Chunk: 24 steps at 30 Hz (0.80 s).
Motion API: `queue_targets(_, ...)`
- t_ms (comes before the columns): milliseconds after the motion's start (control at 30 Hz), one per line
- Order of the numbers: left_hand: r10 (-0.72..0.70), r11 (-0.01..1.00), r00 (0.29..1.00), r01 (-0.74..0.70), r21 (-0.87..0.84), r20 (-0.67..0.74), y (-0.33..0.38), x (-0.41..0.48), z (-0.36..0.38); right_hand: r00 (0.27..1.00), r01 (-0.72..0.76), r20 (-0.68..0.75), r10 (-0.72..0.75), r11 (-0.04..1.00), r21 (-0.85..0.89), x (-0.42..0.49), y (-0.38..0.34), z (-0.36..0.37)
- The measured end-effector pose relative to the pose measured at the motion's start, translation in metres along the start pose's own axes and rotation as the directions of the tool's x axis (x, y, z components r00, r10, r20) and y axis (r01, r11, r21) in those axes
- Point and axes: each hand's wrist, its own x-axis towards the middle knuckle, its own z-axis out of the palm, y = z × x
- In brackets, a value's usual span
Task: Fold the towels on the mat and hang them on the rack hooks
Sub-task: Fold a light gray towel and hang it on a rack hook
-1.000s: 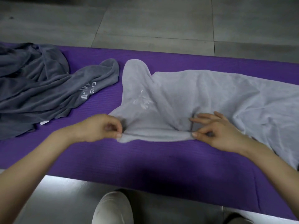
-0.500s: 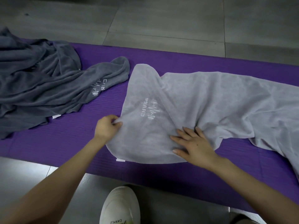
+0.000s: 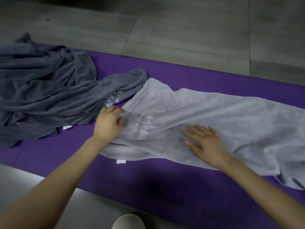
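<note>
We look down on a long purple ribbed foam mat [image 3: 165, 187] that crosses the grey tiled floor [image 3: 181, 30] from about nine o'clock to four o'clock in our view. On it lies a light grey cloth towel [image 3: 231, 119], spread lengthwise but rumpled, running from the middle of the mat out past the frame's edge at three o'clock. Its near left end is doubled under in a soft roll. A white printed logo [image 3: 145, 126] faces up near that end, and a small white tag [image 3: 121, 161] pokes out of the edge at seven o'clock from it.

Our left hand [image 3: 108, 124] is at the towel's nine o'clock edge, fingers curled and thumb out, gripping the cloth there, though the fingertips are a little smeared by motion. Our right hand [image 3: 206, 142] lies flat on the towel at four o'clock from the logo. Its fingers are straight and spread, and the palm presses the fabric onto the mat.

At ten o'clock from the left hand a dark grey towel [image 3: 41, 90] sits in a crumpled heap on the mat's left end. One lobe of it reaches just beside the light towel's far corner. It has a white label [image 3: 67, 127] at its near edge. At six o'clock, off the mat, the toe of a pale shoe [image 3: 128, 222] shows.
</note>
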Motion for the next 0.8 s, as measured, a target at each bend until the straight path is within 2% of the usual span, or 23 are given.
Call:
queue_targets(67, 0.11, 0.994, 0.994, -0.11, -0.026, -0.003, 0.013, 0.026, 0.011, 0.995, -0.057, -0.081, 0.057, 0.998, 0.004, 0.019, 0.015, -0.01)
queue_targets(167, 0.195, 0.98, 0.979, -0.197, -0.027, -0.058, 0.03, 0.075, 0.022, 0.966, -0.136, -0.215, 0.143, 0.99, 0.044, 0.062, 0.04, -0.028)
queue_targets(267, 0.326, 0.944, 0.942, -0.32, 0.076, -0.076, 0.044, 0.126, 0.032, 0.934, -0.288, -0.175, 0.311, 0.946, 0.148, 0.107, 0.061, -0.041)
queue_targets(367, 0.281, 0.946, 0.952, -0.296, 0.131, 0.12, 0.052, 0.163, 0.042, 0.906, -0.368, -0.163, 0.39, 0.918, 0.15, 0.137, 0.076, -0.042)
queue_targets(433, 0.274, 0.915, 0.925, -0.335, 0.225, 0.264, 0.05, 0.181, 0.047, 0.905, -0.408, -0.127, 0.406, 0.913, 0.01, 0.146, 0.084, -0.038)
queue_targets(500, 0.281, 0.878, 0.906, -0.376, 0.295, 0.317, 0.047, 0.192, 0.043, 0.924, -0.38, -0.111, 0.366, 0.913, -0.152, 0.149, 0.09, -0.034)
queue_targets(533, 0.285, 0.874, 0.91, -0.376, 0.307, 0.302, 0.046, 0.197, 0.038, 0.934, -0.353, -0.133, 0.332, 0.916, -0.19, 0.15, 0.093, -0.033)
queue_targets(600, 0.324, 0.887, 0.929, -0.364, 0.285, 0.178, 0.042, 0.203, 0.026, 0.933, -0.332, -0.206, 0.295, 0.927, -0.177, 0.147, 0.097, -0.038)
queue_targets(700, 0.29, 0.937, 0.956, -0.272, 0.22, -0.053, 0.038, 0.212, -0.004, 0.871, -0.351, -0.369, 0.325, 0.937, -0.004, 0.149, 0.101, -0.065)
queue_targets(800, 0.208, 0.934, 0.975, -0.174, 0.311, -0.079, 0.046, 0.226, -0.013, 0.855, -0.364, -0.394, 0.338, 0.931, 0.009, 0.173, 0.099, -0.079)
